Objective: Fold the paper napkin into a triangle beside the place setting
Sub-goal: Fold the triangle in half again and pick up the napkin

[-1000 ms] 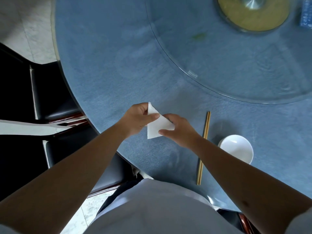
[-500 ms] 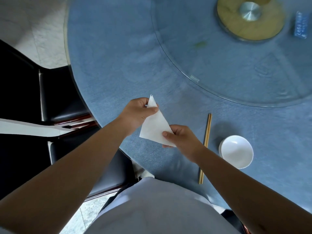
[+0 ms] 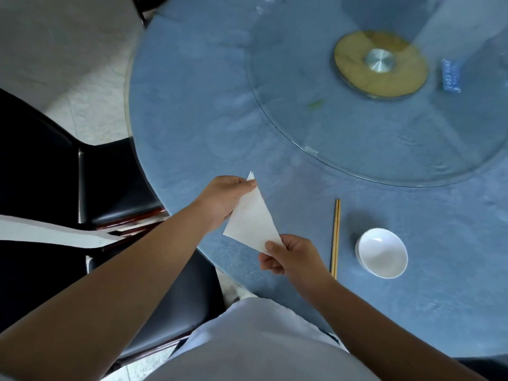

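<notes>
- Lifted off the bench (image 3: pixel 192 111) since a second ago, the napkin (image 3: pixel 251 224) hangs as a triangle.
- Left hand (image 3: pixel 222 199) pinches its apex; right hand (image 3: pixel 288 255) fingers grasp a lower corner.
- Fold looks done; next I lay it left of the chopsticks (image 3: pixel 335 237).

Print on the blue packet (image 3: pixel 451 75) and the glass turntable's etched mark (image 3: pixel 311 150) are too blurred to read

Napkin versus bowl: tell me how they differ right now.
The napkin is a flat folded triangle; the bowl is round and hollow. The napkin is pinched between the left hand and right hand; the bowl sits untouched on the table, right of the chopsticks. Both are white.
</notes>
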Demonstrator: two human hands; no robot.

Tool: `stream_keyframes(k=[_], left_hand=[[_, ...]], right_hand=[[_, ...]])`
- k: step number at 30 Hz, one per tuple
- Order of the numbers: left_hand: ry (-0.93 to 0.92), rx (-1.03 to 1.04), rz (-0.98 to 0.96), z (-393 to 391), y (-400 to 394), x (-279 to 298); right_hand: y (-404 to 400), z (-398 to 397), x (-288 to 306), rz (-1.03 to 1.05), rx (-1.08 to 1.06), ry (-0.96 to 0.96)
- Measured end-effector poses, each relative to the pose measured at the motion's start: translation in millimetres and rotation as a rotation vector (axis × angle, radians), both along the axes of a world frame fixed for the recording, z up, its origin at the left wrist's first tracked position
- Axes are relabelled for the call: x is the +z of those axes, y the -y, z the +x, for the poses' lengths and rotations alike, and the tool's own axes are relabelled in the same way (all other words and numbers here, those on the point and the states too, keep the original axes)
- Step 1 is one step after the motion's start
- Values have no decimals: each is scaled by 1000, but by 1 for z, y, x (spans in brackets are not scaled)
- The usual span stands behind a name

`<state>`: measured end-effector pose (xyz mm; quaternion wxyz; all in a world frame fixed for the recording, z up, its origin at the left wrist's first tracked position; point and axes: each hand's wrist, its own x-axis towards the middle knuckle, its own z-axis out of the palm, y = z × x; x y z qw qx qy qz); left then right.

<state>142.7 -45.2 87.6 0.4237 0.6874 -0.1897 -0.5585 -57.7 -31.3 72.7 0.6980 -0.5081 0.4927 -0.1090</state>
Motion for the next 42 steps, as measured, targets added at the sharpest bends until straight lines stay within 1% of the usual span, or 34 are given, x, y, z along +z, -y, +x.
stream_keyframes(k=[3,6,9,12,18,27,31,33,36,39,40,42], left_hand=[[22,-5,9,0,-4,4],[73,-83,9,-2,-3,5],[102,-150,-7,-9,3,4],[105,-218,-22,-23,12,0],[107,-356,-17,-59,34,-10],[111,-528,54,-98,67,-55],[23,-561,98,-113,76,-79],[19,-575,104,-120,81,-90],[88,-615,92,-126,87,-108],[179,-659,91,-128,92,-124],[234,-669,85,-128,94,-128],[401,-704,51,-128,97,-136]], right_hand=[[-11,1,6,14,-35,-10],[-22,-2,8,32,-97,-20],[-29,-11,10,-4,-197,-58],[-33,-24,10,-22,-272,-103],[-37,-53,-1,21,-392,-203],[-39,-84,-35,172,-655,-151],[-39,-91,-55,262,-745,-167],[-40,-93,-66,298,-769,-177],[-40,-94,-80,333,-804,-216],[-38,-94,-91,353,-807,-299],[-36,-93,-94,352,-790,-331],[-32,-92,-99,347,-752,-378]])
